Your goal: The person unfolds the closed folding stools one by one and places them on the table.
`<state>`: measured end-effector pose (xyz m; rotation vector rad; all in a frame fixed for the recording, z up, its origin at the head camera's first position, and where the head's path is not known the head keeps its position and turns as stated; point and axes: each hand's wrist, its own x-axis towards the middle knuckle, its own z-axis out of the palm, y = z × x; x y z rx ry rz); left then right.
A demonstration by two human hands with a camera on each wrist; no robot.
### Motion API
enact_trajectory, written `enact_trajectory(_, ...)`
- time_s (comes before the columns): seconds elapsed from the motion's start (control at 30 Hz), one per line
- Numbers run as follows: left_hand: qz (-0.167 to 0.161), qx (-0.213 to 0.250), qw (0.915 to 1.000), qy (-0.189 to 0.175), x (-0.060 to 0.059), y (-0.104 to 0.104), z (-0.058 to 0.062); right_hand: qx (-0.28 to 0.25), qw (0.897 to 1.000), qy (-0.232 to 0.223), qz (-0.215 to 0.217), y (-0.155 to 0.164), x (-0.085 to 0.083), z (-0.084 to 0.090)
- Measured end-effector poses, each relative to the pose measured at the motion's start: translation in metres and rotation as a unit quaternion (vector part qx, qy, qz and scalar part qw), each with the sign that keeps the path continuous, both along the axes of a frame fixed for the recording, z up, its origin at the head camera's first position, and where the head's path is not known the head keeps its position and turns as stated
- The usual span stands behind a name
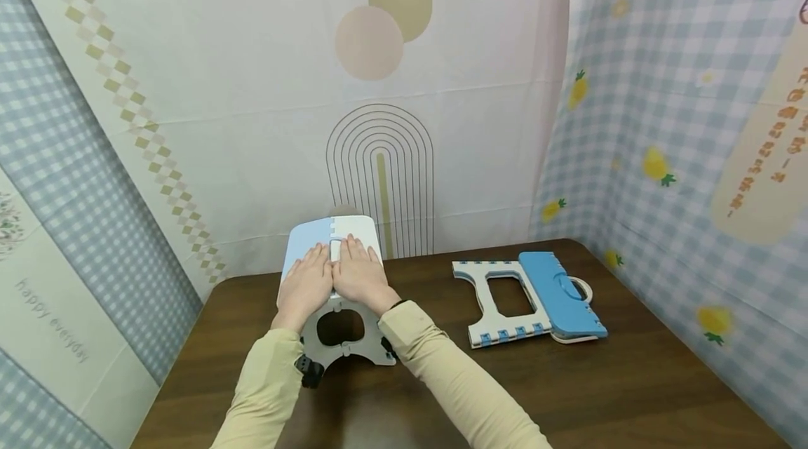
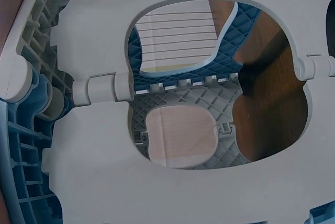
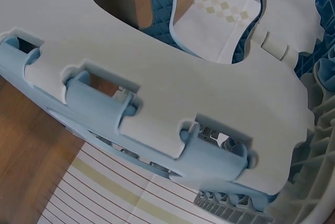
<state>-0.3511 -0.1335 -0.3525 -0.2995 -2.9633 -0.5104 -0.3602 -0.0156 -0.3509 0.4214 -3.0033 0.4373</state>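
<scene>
Patterned cloth hangs round three sides of your dark wooden table: blue gingham at nine o'clock, a pale sheet with arches at twelve, pineapple checks at three.

Your left hand lies flat on the blue half of the standing folding stool, at about eleven o'clock from you, fingers straight and pressed on the seat, gripping nothing. Right beside it, touching along the thumb side, your right hand lies flat on the white half of the same seat, fingers also straight and together, on either side of the slot in the seat's middle. Both sleeves are pale yellow-green, and a dark strap shows at each wrist.

Below your palms the stool's grey leg panel with its oval cut-out stands on the table. Your wrist views show that panel and the blue hinge knuckles from close up; neither hand appears there.

Well apart at two o'clock, a second folding stool lies folded flat on the table, white leg panel left, blue seat right.
</scene>
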Motion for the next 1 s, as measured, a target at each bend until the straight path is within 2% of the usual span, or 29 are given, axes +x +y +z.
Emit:
enact_trajectory(0.13,0.008,0.025,0.9996,0.012,0.000,0.000,0.000,-0.019,0.999,0.028,0.001,0.003,0.001,-0.001)
enact_trajectory(0.2,0.011,0.044,0.9988,0.018,0.000,-0.001,0.001,-0.082,0.995,0.061,0.008,0.006,0.000,-0.002)
enact_trajectory(0.23,0.010,0.052,0.9984,0.020,-0.001,-0.002,0.002,-0.132,0.988,0.078,0.013,0.008,0.000,-0.003)
enact_trajectory(0.3,0.008,0.068,0.9974,0.023,-0.001,-0.005,0.006,-0.244,0.963,0.113,0.034,0.015,-0.001,-0.004)
enact_trajectory(0.4,0.000,0.080,0.9966,0.020,0.002,-0.007,0.013,-0.374,0.914,0.146,0.051,0.033,0.000,-0.009)
enact_trajectory(0.43,-0.004,0.086,0.9960,0.025,0.005,-0.005,0.015,-0.399,0.903,0.152,0.048,0.043,0.001,-0.012)
enact_trajectory(0.5,-0.012,0.111,0.9931,0.036,0.012,0.003,0.019,-0.418,0.894,0.159,0.028,0.068,0.004,-0.018)
enact_trajectory(0.57,-0.033,0.147,0.9871,0.056,0.023,0.019,0.023,-0.419,0.893,0.167,0.002,0.100,0.005,-0.026)
enact_trajectory(0.6,-0.048,0.168,0.9823,0.067,0.029,0.029,0.024,-0.414,0.895,0.163,-0.015,0.119,0.006,-0.031)
enact_trajectory(0.67,-0.090,0.203,0.9713,0.084,0.040,0.053,0.025,-0.396,0.904,0.153,-0.053,0.160,0.005,-0.041)
enact_trajectory(0.77,-0.155,0.217,0.9593,0.094,0.049,0.088,0.019,-0.364,0.917,0.117,-0.109,0.223,0.004,-0.059)
enact_trajectory(0.8,-0.172,0.216,0.9570,0.089,0.050,0.099,0.016,-0.356,0.921,0.090,-0.129,0.244,0.004,-0.065)
enact_trajectory(0.87,-0.202,0.211,0.9534,0.074,0.048,0.119,0.005,-0.346,0.922,0.043,-0.166,0.283,0.006,-0.076)
enact_trajectory(1.0,-0.244,0.207,0.9474,-0.003,0.032,0.154,-0.030,-0.332,0.912,-0.031,-0.238,0.346,0.013,-0.091)
